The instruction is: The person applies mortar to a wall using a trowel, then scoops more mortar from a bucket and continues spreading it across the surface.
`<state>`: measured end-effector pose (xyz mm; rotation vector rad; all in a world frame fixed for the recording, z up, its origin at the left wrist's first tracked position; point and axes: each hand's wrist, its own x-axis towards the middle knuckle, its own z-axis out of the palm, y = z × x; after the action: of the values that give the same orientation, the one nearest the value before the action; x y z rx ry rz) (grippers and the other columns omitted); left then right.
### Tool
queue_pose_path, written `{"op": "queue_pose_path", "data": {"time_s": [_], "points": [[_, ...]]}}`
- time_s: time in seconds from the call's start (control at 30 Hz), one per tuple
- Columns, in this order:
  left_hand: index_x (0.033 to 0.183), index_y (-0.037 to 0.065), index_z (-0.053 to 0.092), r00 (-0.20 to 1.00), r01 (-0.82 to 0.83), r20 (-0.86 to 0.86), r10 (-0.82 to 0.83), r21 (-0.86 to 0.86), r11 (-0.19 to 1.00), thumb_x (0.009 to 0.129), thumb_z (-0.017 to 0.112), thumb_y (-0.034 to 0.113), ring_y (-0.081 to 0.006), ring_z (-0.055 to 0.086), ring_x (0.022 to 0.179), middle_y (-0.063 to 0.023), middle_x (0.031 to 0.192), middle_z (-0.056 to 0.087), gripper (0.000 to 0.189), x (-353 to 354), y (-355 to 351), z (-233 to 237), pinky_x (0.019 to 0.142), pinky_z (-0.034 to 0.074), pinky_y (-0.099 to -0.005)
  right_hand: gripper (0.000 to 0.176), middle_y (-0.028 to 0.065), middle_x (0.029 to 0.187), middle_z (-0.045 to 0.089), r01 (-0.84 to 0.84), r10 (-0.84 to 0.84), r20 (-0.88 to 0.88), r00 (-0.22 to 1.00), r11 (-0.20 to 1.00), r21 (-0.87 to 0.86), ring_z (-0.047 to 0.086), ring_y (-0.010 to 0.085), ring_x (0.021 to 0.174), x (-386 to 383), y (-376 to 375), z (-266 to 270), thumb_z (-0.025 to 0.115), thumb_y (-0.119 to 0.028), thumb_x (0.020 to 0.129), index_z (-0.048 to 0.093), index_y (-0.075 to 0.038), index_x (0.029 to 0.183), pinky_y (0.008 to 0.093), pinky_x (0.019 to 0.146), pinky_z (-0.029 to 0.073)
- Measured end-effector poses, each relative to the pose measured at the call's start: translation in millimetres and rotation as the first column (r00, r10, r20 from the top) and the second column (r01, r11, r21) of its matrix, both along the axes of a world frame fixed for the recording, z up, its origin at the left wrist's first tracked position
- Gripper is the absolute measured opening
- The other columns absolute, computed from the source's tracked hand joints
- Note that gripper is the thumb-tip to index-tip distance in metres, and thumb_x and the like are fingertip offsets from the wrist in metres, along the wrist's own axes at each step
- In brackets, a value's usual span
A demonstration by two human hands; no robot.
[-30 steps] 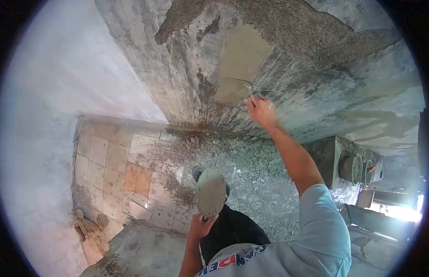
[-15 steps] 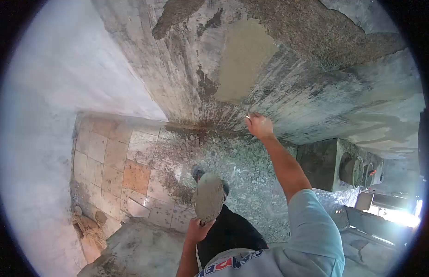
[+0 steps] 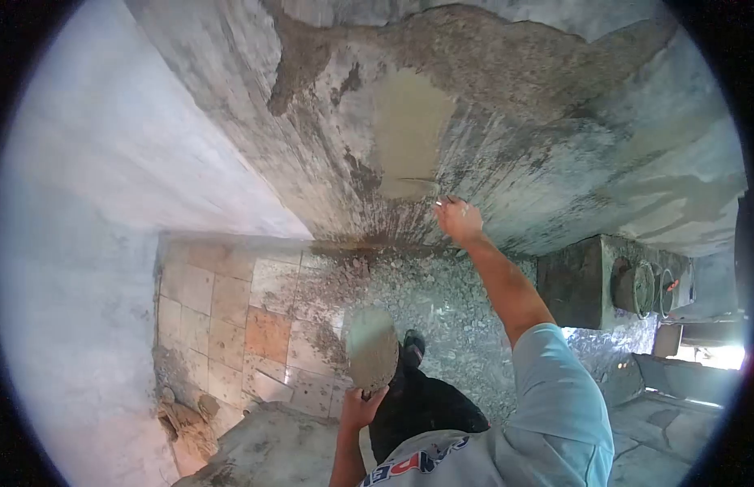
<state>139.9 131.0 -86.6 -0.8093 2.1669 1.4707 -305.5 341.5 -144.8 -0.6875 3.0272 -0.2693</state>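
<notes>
Low in the view, my left hand is closed on the handle of an oval tool, whose broad face looks coated in grey mortar. My right hand is closed at the wall, beside the lower edge of a smooth wet plaster patch. Something small and pale shows at its fingertips; most of what it grips is hidden. Around the patch the wall is rough and streaked, with a broken, coarse area above.
Rubble covers the floor below the wall, beside dirty tiles. On the right, a bucket stands by a grey block. A concrete ledge is at lower left; a dark-shod foot stands on the floor.
The view has shifted, with the floor and block now further right. The plaster patch reaches close beside my right hand, and a curved ridge shows near its lower edge. Both hands keep their grips.
</notes>
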Motion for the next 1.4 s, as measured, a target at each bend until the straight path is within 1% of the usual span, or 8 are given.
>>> {"op": "queue_pose_path", "data": {"time_s": [0.17,0.57,0.67,0.83,1.07,1.23,1.33,1.4], "points": [[0.094,-0.002,0.073,0.904,-0.065,-0.422,0.070,0.028,0.998,0.088,0.078,0.026,-0.0283,0.068,0.068,-0.0178,0.080,0.073,0.029,-5,14,15,0.063,0.050,-0.0402,0.033,0.0134,0.106,0.070,0.013,-0.022,-0.100,0.995,0.996,-0.092,0.070,0.0366,0.091,-5,13,40,0.055,-0.039,0.101,0.068,-0.010,0.111,0.0497,0.075,0.059],[0.099,0.000,0.071,0.914,0.023,-0.405,-0.009,0.030,0.999,0.090,0.072,0.019,-0.0153,0.060,0.070,-0.0064,0.077,0.067,0.021,-8,21,59,0.063,0.049,-0.0365,0.036,0.0215,0.085,0.067,0.171,-0.403,-0.264,0.876,0.772,-0.612,0.066,0.0418,0.077,104,194,103,0.061,-0.037,0.098,0.070,-0.002,0.094,0.0502,0.068,0.051],[0.096,0.001,0.069,0.788,-0.025,-0.614,-0.041,-0.097,0.995,0.090,0.074,0.021,-0.0125,0.055,0.061,-0.0010,0.069,0.063,0.022,-27,26,57,0.055,0.045,-0.0342,0.038,0.0233,0.076,0.062,0.428,-0.542,-0.064,0.838,0.725,-0.540,0.062,0.0404,0.065,212,265,26,0.061,-0.034,0.098,0.070,0.003,0.099,0.0489,0.062,0.048],[0.093,0.003,0.063,0.960,-0.021,-0.269,0.078,0.206,0.978,0.093,0.074,0.028,-0.0072,0.049,0.051,0.0002,0.061,0.056,0.027,-60,44,99,0.043,0.037,-0.0281,0.042,0.0134,0.071,0.064,0.955,-0.788,0.551,0.274,0.158,-0.249,0.064,0.0288,0.065,488,341,-176,0.055,-0.037,0.102,0.067,0.003,0.093,0.0432,0.058,0.048],[0.101,0.006,0.057,0.997,-0.040,-0.037,0.063,0.437,0.898,0.094,0.072,0.025,-0.0077,0.042,0.046,0.0040,0.060,0.044,0.024,-88,80,76,0.036,0.031,-0.0269,0.041,0.0158,0.091,0.073,0.775,-0.791,0.581,0.189,0.484,0.407,0.072,0.0285,0.084,705,301,-131,0.065,-0.033,0.094,0.067,0.004,0.111,0.0439,0.073,0.055],[0.101,0.007,0.056,0.993,0.034,0.088,-0.084,0.465,0.884,0.093,0.073,0.024,-0.0083,0.040,0.046,0.0022,0.065,0.047,0.025,-127,108,90,0.041,0.035,-0.0276,0.034,0.0150,0.076,0.069,0.985,-0.789,0.590,0.172,0.157,-0.078,0.067,0.0259,0.067,680,284,-109,0.067,-0.030,0.094,0.069,0.003,0.086,0.0422,0.060,0.051],[0.097,0.007,0.054,0.978,0.149,0.049,-0.204,0.519,0.841,0.093,0.073,0.027,-0.0087,0.042,0.047,0.0021,0.064,0.047,0.028,-159,116,60,0.042,0.036,-0.0281,0.038,0.0117,0.067,0.064,0.949,-0.668,0.730,-0.146,-0.304,-0.088,0.059,0.0236,0.056,632,300,-115,0.064,-0.030,0.098,0.067,0.003,0.080,0.0412,0.052,0.046],[0.095,0.008,0.053,0.968,0.220,-0.007,-0.252,0.513,0.830,0.093,0.074,0.029,-0.0089,0.043,0.048,0.0017,0.065,0.048,0.030,-181,131,75,0.042,0.037,-0.0285,0.038,0.0105,0.064,0.061,0.927,-0.701,0.712,-0.050,-0.297,-0.228,0.057,0.0231,0.053,589,297,-55,0.062,-0.029,0.100,0.066,0.003,0.080,0.0406,0.051,0.045]]}}
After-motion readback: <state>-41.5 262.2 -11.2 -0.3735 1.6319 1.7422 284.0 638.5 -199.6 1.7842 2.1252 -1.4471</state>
